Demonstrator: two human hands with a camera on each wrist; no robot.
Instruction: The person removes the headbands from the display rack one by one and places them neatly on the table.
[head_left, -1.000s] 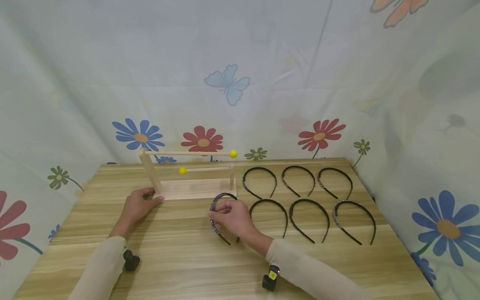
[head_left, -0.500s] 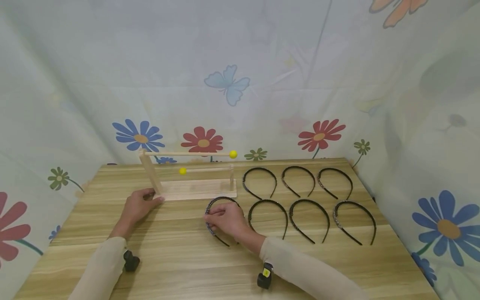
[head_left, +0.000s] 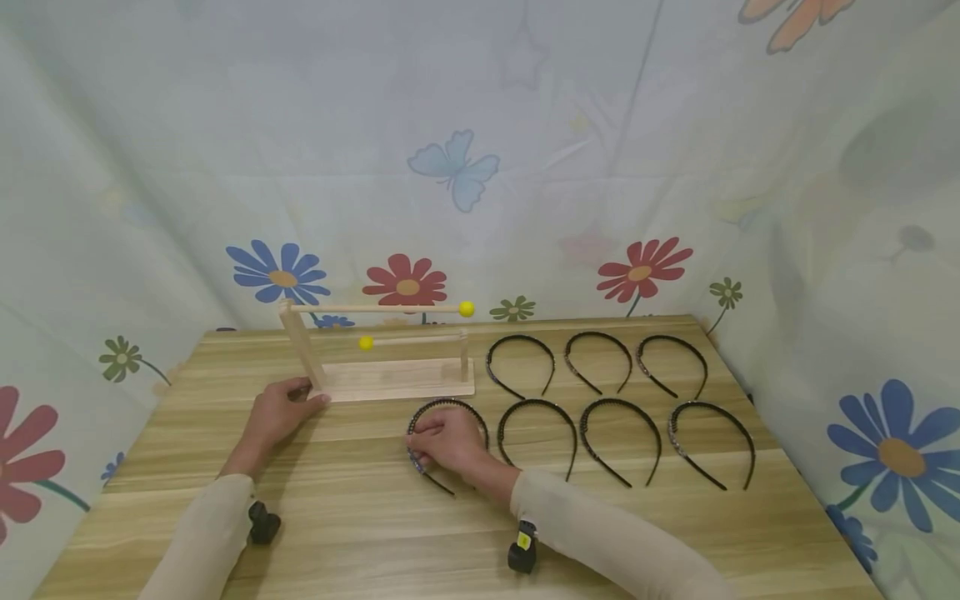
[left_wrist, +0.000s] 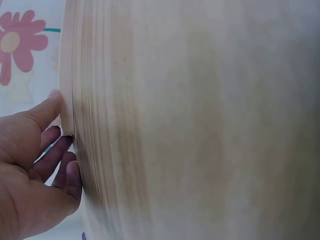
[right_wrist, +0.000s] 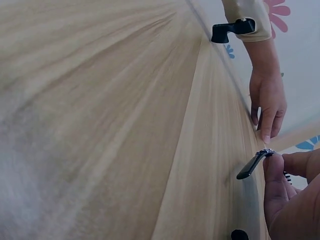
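Observation:
In the head view my right hand [head_left: 450,442] pinches the beaded left side of a dark toothed headband [head_left: 447,402], low at the table top. The right wrist view shows one end of this headband [right_wrist: 253,165] beside thumb and fingers; part of its arch is hidden by the hand. At the left, my left hand [head_left: 279,412] holds the end of a wooden rack [head_left: 390,379], thumb at the front corner and fingers toward the back. The left wrist view shows this hand [left_wrist: 30,160] against the base's end. The rack has two horizontal rods with yellow ball ends [head_left: 467,309].
Several more dark headbands [head_left: 540,402] lie in two rows to the right of my right hand. The wood-grain table [head_left: 360,533] ends at a flowered cloth backdrop [head_left: 525,208] at the back and sides.
My right hand has moved slightly left and toward me, lowering the headband until it lies flatter, in line with the front row. The left hand and rack stay in place.

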